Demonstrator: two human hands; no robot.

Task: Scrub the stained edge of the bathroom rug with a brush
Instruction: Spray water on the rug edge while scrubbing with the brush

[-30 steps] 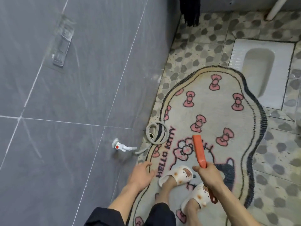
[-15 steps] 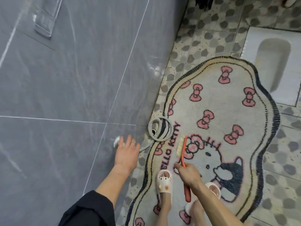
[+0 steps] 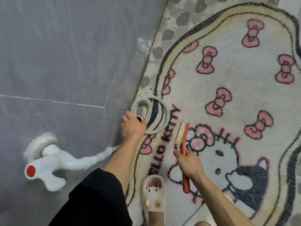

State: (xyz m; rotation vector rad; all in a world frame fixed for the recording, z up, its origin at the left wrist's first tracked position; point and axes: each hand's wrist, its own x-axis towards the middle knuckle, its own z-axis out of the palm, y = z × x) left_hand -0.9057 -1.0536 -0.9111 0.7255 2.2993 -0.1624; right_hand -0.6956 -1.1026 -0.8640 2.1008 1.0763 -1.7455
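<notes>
Holds the left arm stretched down past the smooth white plastic tap (image 3: 48,160) on the shiny grey wall (image 3: 65,62), left hand (image 3: 132,126) bent over the end of the bumpy grey hose (image 3: 162,110), coiled in a ring on the left edge of the fluffy cream rug (image 3: 228,79); cannot tell if holding or only touching. Grips the brush (image 3: 180,137) by its thin orange handle in the right hand (image 3: 189,162), pale bristles facing left, over the rug near that edge.

Pebble-patterned tile floor (image 3: 167,35) under cream bow-printed rug (image 3: 228,75), grey coiled hose (image 3: 140,101) across the rug's edge.
</notes>
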